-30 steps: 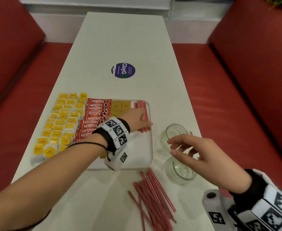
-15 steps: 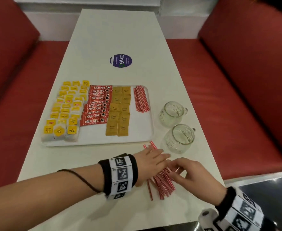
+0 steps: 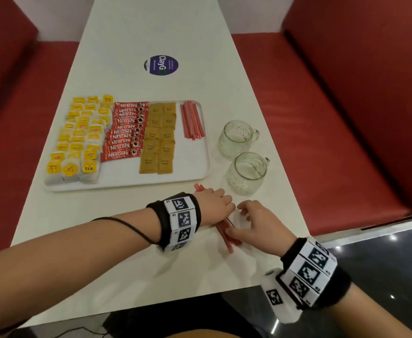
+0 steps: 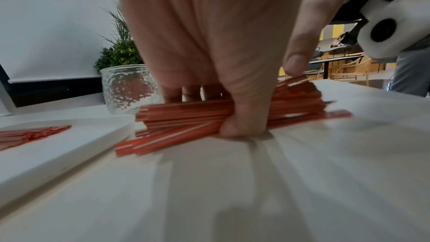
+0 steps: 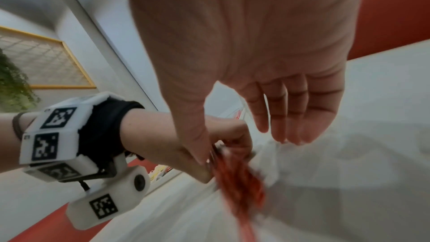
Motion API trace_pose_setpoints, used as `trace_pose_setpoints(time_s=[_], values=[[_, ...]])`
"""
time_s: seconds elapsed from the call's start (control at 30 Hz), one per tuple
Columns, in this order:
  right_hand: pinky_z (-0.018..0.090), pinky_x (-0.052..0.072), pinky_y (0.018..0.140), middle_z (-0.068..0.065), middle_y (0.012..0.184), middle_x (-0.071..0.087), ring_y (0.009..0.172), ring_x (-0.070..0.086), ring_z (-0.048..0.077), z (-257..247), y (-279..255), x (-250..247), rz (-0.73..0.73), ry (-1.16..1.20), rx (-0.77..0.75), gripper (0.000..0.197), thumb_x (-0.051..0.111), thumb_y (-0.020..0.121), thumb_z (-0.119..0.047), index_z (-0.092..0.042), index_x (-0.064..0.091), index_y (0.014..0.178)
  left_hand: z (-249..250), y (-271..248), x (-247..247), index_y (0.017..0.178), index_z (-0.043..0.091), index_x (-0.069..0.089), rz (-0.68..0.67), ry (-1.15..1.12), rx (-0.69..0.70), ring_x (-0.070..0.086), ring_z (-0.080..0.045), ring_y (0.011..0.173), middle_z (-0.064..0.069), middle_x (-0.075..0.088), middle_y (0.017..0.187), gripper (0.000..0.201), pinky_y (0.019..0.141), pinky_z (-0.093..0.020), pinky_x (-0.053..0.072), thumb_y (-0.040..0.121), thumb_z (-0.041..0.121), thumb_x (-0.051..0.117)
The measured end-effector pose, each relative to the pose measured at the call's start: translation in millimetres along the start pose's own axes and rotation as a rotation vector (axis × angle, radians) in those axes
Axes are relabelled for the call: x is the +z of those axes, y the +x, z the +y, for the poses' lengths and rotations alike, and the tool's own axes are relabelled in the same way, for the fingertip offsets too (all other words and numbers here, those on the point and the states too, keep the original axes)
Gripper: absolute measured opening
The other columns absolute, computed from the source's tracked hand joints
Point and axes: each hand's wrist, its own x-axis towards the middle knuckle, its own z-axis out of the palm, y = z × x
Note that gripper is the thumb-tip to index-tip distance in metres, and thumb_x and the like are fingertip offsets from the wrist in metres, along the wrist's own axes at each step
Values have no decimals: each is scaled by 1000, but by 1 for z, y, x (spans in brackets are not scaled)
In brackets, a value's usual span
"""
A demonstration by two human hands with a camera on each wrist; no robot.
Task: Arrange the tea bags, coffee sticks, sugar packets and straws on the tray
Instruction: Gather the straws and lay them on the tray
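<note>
The white tray [image 3: 190, 176] holds rows of yellow tea bags [image 3: 78, 140], red coffee sticks [image 3: 124, 132], brown sugar packets [image 3: 159, 140] and a neat bunch of red straws [image 3: 191, 120] on its right side. In front of the tray a loose bundle of red straws [image 3: 226, 234] lies on the table. My left hand [image 3: 229, 206] grips this bundle [image 4: 186, 115], thumb and fingers curled round its middle. My right hand [image 3: 236, 219] is just right of it with relaxed fingers, its thumb touching the bundle's near end [image 5: 237, 181].
Two empty glass mugs [image 3: 236, 139] [image 3: 247, 173] stand right of the tray, the nearer one close to my hands. A round purple sticker [image 3: 161, 65] lies mid-table. Red benches [image 3: 321, 142] flank the table. The table's front edge is near my wrists.
My left hand left the tray's straws and my right hand left the mugs. Both came down to the loose straws, and the left hand has gathered them into a bundle.
</note>
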Motion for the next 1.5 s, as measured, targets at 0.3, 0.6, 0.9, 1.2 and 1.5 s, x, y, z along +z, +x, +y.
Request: trace_pose_setpoints(time_s=[0.3, 0.6, 0.9, 1.2, 1.5], values=[[30, 38, 83, 9, 113, 46, 103, 48, 26, -22, 1, 34, -23, -214, -50, 44, 60, 84, -35, -8, 45, 116, -4, -8, 31, 65, 11, 64, 296, -21, -37, 59, -20, 57, -3, 62, 69, 34, 46, -20, 39, 69, 15, 31], [19, 33, 32, 5, 45, 50, 35, 48, 18, -14, 29, 59, 188, -465, -36, 40, 87, 23, -12, -10, 55, 47, -4, -17, 37, 62, 11, 61, 334, -82, -78, 56, -21, 53, -4, 59, 64, 30, 47, -21, 41, 69, 16, 33], [33, 34, 64, 15, 101, 61, 90, 58, 34, -49, 9, -16, 72, -273, -199, 21, 43, 95, -17, -4, 43, 111, -17, -47, -1, 102, 3, 47, 408, -262, -136, 56, -29, 72, -12, 54, 92, 21, 66, -34, 42, 87, 3, 33], [15, 49, 69, -5, 83, 68, 72, 62, 2, -82, 8, -77, 206, 174, -411, 18, 70, 82, -29, -18, 66, 95, -29, -73, -19, 113, 13, 38, 449, -991, -146, 49, 1, 68, 9, 54, 83, 15, 64, -14, 36, 102, 21, 34], [8, 41, 81, -2, 108, 61, 96, 57, 7, -99, 34, -66, 247, 261, -504, 23, 47, 95, -14, -15, 55, 117, -31, -69, -27, 117, 22, 34, 547, -1218, -117, 56, -29, 62, -3, 51, 71, 19, 60, -41, 54, 99, 30, 33]])
